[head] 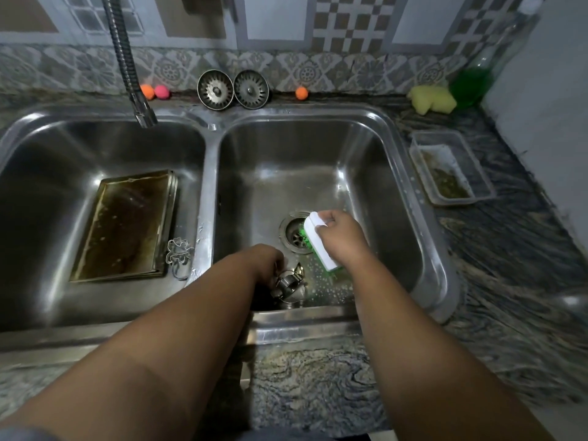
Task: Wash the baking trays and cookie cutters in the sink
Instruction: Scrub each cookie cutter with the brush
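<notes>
Down in the right sink basin [375, 173] your left hand [265, 264] pinches a cookie cutter [291, 283], probably steadying it for the brush [321, 246] that your right hand [342, 237] grasps in its fingers [329, 221]; baking trays [127, 224] wait in the left basin [47, 186].

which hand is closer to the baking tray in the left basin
Left. The left hand, holding a cookie cutter, is just across the divider from the baking tray; the right hand is farther right, gripping the brush.

No text, label, brand, number or sign can be read anywhere, neither on the scrubbing brush [321, 240], the bottle [477, 81] nor the plastic container [436, 133].
</notes>
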